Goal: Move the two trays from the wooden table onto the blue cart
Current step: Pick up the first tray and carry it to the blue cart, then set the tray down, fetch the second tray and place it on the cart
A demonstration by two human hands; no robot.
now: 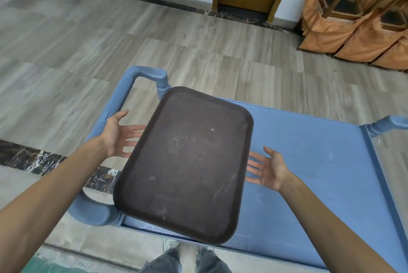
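Over the cart, head view: a dark brown tray [185,162] is sitting skewed above the blue cart [309,162], its left side overhanging the deck toward the cart handle [114,105]; whether it is resting on the deck or hanging just above it, I cannot tell.
Left hand: the left hand [117,133] is spreading its fingers [134,128] wide, palm up, beside the tray's left long edge, the tips disappearing under the rim.
Right hand: the right hand [269,169] is likewise lying open, palm up, its fingers [254,168] reaching to the right long edge; neither hand is gripping.
Handling: the tray is looking stiff, flat and probably light, with a raised rolled rim and a worn, scuffed top that is likely giving little slip.
Where to hold: the two long edges at mid-length are offering the best purchase, fingers under, thumbs on the rim.
Second tray: not showing anywhere, nor is the wooden counter.
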